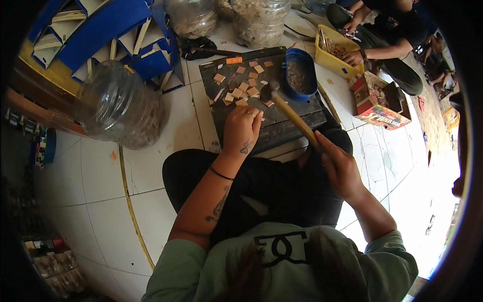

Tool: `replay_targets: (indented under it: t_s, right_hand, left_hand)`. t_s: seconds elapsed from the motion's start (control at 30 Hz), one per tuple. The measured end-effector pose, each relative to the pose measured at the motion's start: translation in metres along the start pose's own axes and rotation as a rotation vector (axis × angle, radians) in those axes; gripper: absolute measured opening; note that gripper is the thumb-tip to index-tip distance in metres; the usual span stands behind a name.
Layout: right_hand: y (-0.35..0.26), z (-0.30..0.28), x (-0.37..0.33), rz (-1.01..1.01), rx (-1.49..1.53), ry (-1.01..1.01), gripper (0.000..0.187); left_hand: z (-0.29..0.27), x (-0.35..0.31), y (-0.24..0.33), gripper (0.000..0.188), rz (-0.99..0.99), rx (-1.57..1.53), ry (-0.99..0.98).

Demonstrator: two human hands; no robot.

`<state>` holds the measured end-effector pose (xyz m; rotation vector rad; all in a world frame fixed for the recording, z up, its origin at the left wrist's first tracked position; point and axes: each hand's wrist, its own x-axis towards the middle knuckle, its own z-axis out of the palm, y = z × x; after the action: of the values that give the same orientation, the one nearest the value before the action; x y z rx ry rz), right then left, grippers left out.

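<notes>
My right hand (339, 163) is wrapped round the wooden handle of a hammer (297, 121). The hammer's metal head is over a dark, worn low work block (292, 118) in front of me. My left hand (242, 128) rests at the block's near edge with its fingers curled together, close to the hammer head. What its fingertips pinch, if anything, is too small to make out. Several small tan wooden squares (236, 93) lie scattered on the block beyond that hand. A blue oval tub (314, 83) of small, thin, nail-like pieces stands on the block's right side.
Clear plastic jars (121, 105) stand at left and at the back. Blue shelving (108, 38) is far left. At the right, another person's hands (353, 58) are at a yellow tub (324, 56); beside it sits a red-and-yellow cardboard box (380, 117).
</notes>
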<state>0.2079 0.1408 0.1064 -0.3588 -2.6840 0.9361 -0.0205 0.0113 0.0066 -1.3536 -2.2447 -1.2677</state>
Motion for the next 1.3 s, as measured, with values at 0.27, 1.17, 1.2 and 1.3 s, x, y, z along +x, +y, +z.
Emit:
replay_targets:
  t_s: [0.27, 1.17, 1.2, 1.3]
  right_hand:
    - [0.045, 0.036, 0.025, 0.073, -0.324, 0.170, 0.053]
    - [0.219, -0.072, 0.179, 0.599, 0.835, 0.526, 0.048]
    - [0.214, -0.061, 0.166, 0.556, 0.751, 0.462, 0.047]
    - [0.175, -0.031, 0.139, 0.198, 0.266, 0.404, 0.047]
  left_hand:
    - [0.000, -0.001, 0.001, 0.008, -0.024, -0.078, 0.080]
    - [-0.046, -0.058, 0.044, 0.058, -0.163, -0.502, -0.088]
    - [-0.047, -0.062, 0.041, 0.057, -0.167, -0.485, -0.088]
    - [-0.050, -0.075, 0.033, 0.055, -0.157, -0.448, -0.097]
